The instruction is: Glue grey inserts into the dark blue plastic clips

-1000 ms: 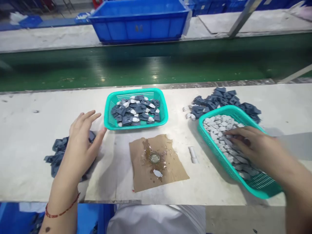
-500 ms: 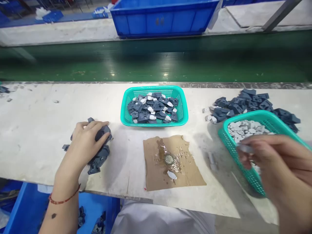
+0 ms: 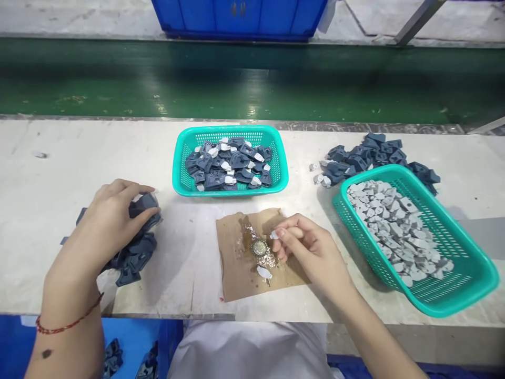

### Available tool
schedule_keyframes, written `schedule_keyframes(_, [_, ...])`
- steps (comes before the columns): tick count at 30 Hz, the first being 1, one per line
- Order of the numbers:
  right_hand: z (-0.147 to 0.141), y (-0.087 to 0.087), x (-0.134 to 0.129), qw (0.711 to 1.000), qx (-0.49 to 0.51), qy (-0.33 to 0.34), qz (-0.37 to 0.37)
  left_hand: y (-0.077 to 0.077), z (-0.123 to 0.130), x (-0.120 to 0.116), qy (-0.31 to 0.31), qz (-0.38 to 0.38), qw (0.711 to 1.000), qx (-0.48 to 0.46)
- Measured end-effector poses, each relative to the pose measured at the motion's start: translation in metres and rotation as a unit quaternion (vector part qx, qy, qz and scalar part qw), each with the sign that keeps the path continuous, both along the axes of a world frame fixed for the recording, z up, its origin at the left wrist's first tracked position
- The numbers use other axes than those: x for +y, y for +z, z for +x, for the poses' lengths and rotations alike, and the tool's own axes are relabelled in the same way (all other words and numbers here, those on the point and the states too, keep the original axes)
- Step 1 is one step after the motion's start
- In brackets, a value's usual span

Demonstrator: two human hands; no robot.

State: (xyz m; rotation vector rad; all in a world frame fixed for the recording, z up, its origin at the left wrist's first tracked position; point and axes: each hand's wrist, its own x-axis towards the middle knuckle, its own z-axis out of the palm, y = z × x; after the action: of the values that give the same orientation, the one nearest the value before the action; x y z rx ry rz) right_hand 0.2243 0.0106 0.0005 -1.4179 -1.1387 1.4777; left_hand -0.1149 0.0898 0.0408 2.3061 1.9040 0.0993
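My left hand rests over a pile of dark blue-grey parts, its thumb and fingers curved around one part at the pile's top right. Between the thumb and fingers of my right hand is a small white piece, held above the right side of a brown cardboard sheet. On the cardboard lie a small round dish in a wet, shiny patch and another white piece. The green basket with white pieces stands to the right of my right hand.
Behind the cardboard is a green basket of dark parts with white pieces attached. More dark parts lie at the back right. A green belt runs beyond the table, with a blue crate behind it.
My right hand has moved left from the basket of white pieces to the cardboard, carrying a white piece. My left hand stays at the dark pile. The camera view has tilted down and shifted.
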Motion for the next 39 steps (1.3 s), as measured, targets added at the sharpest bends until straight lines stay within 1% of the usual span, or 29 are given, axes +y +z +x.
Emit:
schedule_keyframes(2, [-0.002,-0.004,-0.004,0.996,-0.071,0.021,0.041,0.003,0.002,-0.001,0.015,0.002,0.999,-0.029])
schedule_keyframes(4, [-0.002,-0.006,-0.006,0.984,-0.143,0.051,0.095,0.004,0.003,-0.003,0.025,0.007,0.998,-0.054])
schedule_keyframes(7, [-0.002,-0.006,-0.007,0.955,-0.215,0.100,0.179,0.003,0.004,-0.004,0.037,0.011,0.996,-0.084])
schedule_keyframes(9, [-0.002,-0.006,-0.006,0.931,-0.255,0.131,0.227,0.004,0.005,-0.006,0.060,0.003,0.995,-0.083])
schedule_keyframes(11, [-0.002,-0.006,-0.006,0.910,-0.288,0.150,0.257,0.008,0.011,-0.010,0.093,0.025,0.992,-0.077])
schedule_keyframes(12, [-0.002,-0.006,-0.006,0.905,-0.296,0.151,0.267,0.012,0.016,-0.014,0.109,0.049,0.989,-0.086])
schedule_keyframes(14, [-0.003,-0.007,-0.007,0.901,-0.298,0.150,0.277,0.019,0.028,-0.024,0.147,0.109,0.971,-0.151])
schedule_keyframes(15, [-0.003,-0.007,-0.008,0.901,-0.296,0.150,0.279,0.021,0.035,-0.030,0.167,0.128,0.956,-0.207])
schedule_keyframes(16, [-0.003,-0.007,-0.008,0.900,-0.296,0.150,0.281,0.022,0.042,-0.036,0.184,0.127,0.936,-0.273])
schedule_keyframes(17, [-0.003,-0.007,-0.009,0.899,-0.299,0.151,0.282,0.021,0.049,-0.043,0.195,0.104,0.913,-0.342])
schedule_keyframes(19, [-0.003,-0.007,-0.011,0.896,-0.306,0.148,0.287,0.014,0.061,-0.056,0.193,0.010,0.861,-0.471])
schedule_keyframes(21, [-0.004,-0.007,-0.012,0.891,-0.313,0.144,0.296,0.002,0.070,-0.066,0.163,-0.096,0.802,-0.567])
schedule_keyframes(23, [-0.004,-0.007,-0.012,0.886,-0.319,0.145,0.303,-0.012,0.077,-0.074,0.125,-0.168,0.750,-0.627])
schedule_keyframes(24, [-0.004,-0.007,-0.012,0.885,-0.319,0.146,0.305,-0.018,0.081,-0.076,0.110,-0.189,0.731,-0.646])
schedule_keyframes(26, [-0.004,-0.007,-0.012,0.888,-0.315,0.144,0.302,-0.027,0.087,-0.080,0.091,-0.212,0.700,-0.676])
schedule_keyframes(28, [-0.004,-0.007,-0.013,0.893,-0.311,0.142,0.293,-0.031,0.093,-0.084,0.086,-0.226,0.673,-0.699])
schedule_keyframes(29, [-0.004,-0.006,-0.013,0.896,-0.308,0.141,0.287,-0.031,0.095,-0.085,0.088,-0.231,0.663,-0.707])
schedule_keyframes(31, [-0.003,-0.005,-0.013,0.909,-0.294,0.131,0.266,-0.029,0.100,-0.087,0.107,-0.240,0.652,-0.711])
schedule_keyframes(33, [-0.002,-0.003,-0.014,0.932,-0.264,0.100,0.226,-0.026,0.104,-0.090,0.136,-0.240,0.652,-0.706])
schedule_keyframes(34, [-0.001,-0.002,-0.015,0.946,-0.243,0.077,0.199,-0.025,0.106,-0.090,0.146,-0.239,0.657,-0.700])
schedule_keyframes(37, [-0.002,0.000,-0.015,0.984,-0.133,0.001,0.117,-0.023,0.112,-0.092,0.133,-0.238,0.678,-0.683])
schedule_keyframes(39, [-0.003,0.000,-0.014,0.996,-0.038,-0.036,0.075,-0.024,0.115,-0.094,0.123,-0.238,0.683,-0.679])
